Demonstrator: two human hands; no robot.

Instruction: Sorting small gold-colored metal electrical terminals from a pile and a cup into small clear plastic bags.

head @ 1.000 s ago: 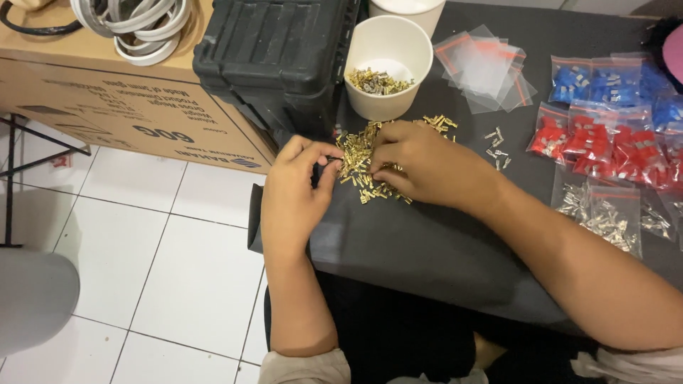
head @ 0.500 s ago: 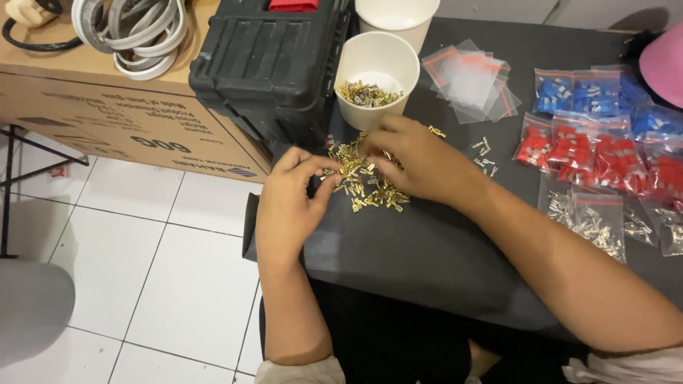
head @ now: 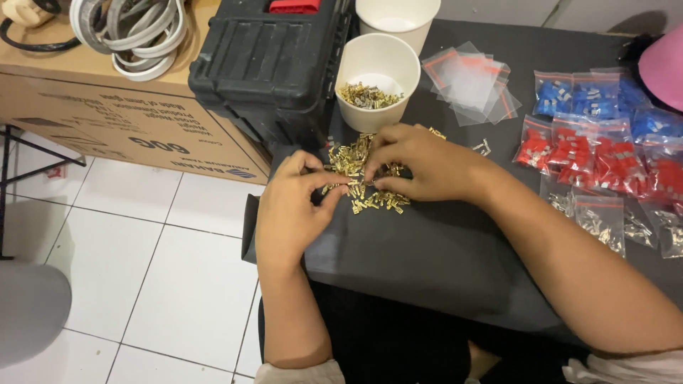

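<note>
A loose pile of small brass terminals (head: pixel 363 178) lies on the dark table (head: pixel 427 256). My left hand (head: pixel 292 206) rests at the pile's left edge, thumb and forefinger pinched on a brass terminal. My right hand (head: pixel 420 163) lies over the right side of the pile, its fingertips curled onto the pieces; whether it grips one is hidden. Just behind the pile stands a white paper cup (head: pixel 377 78) with several brass terminals at its bottom.
A black plastic toolbox (head: pixel 270 64) stands left of the cup, a second white cup (head: pixel 397 18) behind it. Empty clear zip bags (head: pixel 469 82) and bags of blue (head: pixel 583 96), red (head: pixel 605 156) and silver (head: pixel 605 217) terminals lie right. A cardboard box (head: pixel 121 135) with cables sits left.
The camera has come closer and shifted. Both hands have stayed at the brass pile, fingers working the pieces; the left hand's pinch has tightened at the pile's left edge.
</note>
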